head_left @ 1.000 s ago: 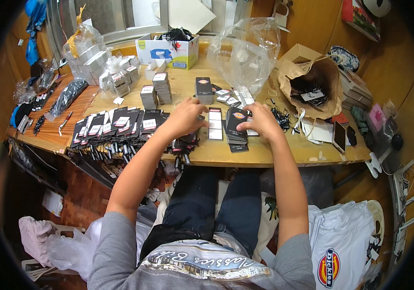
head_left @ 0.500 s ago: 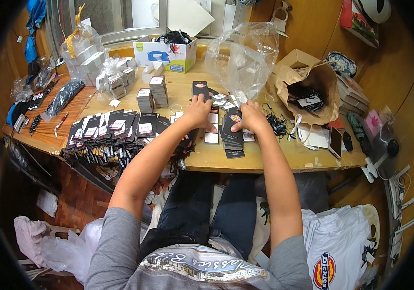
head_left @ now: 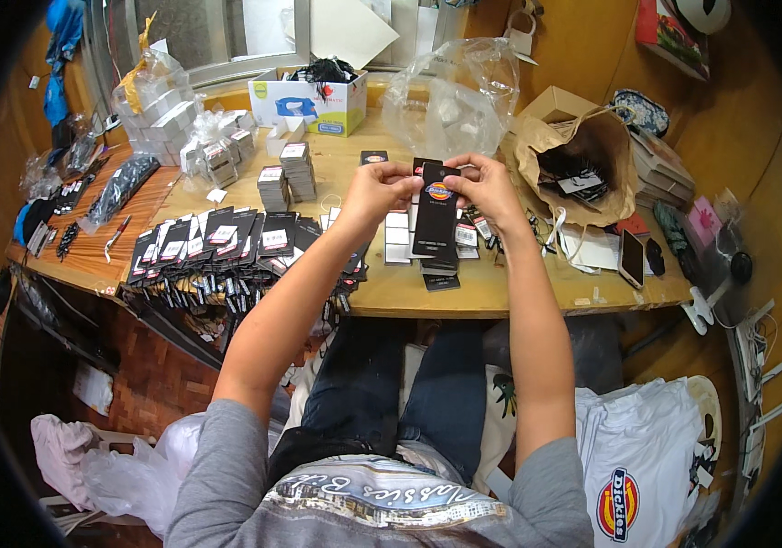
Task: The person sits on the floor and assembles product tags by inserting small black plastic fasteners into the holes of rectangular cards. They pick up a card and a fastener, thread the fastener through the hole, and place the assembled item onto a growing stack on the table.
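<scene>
Between both hands a long black hang tag (head_left: 435, 228) with an oval coloured logo is held upright over the table. My right hand (head_left: 488, 194) pinches its upper right edge, thumb on the front. My left hand (head_left: 380, 194) has its fingertips closed at the upper left, on a second hang tag (head_left: 421, 167) that shows partly behind the first. Below them lies a stack of black tags (head_left: 441, 282). White-faced tags (head_left: 397, 239) lie just left of it, and another black tag (head_left: 373, 157) lies beyond my left hand.
Overlapping stickered tags with black strings (head_left: 217, 239) cover the table's left front. Behind them stand two tag stacks (head_left: 297, 173). A carton (head_left: 313, 105), a clear plastic bag (head_left: 450, 100) and a brown paper bag (head_left: 624, 155) stand farther back. A phone (head_left: 631, 258) lies right.
Both hands have come up off the table and closer together. The right hand has lifted a black tag from the stack, and the left has brought another beside it.
</scene>
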Tool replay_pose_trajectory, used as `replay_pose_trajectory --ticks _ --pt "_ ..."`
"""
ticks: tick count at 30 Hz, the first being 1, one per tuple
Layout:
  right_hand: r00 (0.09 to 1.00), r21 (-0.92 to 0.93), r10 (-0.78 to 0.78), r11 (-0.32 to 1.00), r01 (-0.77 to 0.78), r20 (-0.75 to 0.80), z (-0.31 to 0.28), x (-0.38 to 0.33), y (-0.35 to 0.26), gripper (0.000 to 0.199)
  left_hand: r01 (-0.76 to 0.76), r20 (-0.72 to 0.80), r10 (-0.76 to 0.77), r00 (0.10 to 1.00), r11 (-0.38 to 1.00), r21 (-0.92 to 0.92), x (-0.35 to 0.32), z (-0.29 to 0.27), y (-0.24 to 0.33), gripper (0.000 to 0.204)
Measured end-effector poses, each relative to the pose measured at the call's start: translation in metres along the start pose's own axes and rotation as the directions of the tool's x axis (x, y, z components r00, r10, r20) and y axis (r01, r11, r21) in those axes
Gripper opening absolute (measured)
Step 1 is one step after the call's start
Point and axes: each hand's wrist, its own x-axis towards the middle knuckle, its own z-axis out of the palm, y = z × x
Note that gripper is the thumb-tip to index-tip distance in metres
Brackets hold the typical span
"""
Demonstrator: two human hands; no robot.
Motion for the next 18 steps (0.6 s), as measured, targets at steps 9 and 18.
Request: replay_pose_trajectory --ticks 9,18 --pt "0.974 -0.791 0.220 0.604 -0.096 0.049 -0.045 -0.005 0.071 0.030 -0.024 -0.056 0.015 0.998 0.989 -0.149 -0.048 0.006 0.015 0.027" --pt "0.990 -0.771 0.124 0.622 -0.135 -0.074 -0.039 -0.002 0.065 0.028 -0.791 0.495 0.869 -0.002 0.302 -0.532 -0.212 -0.006 0.116 0.027"
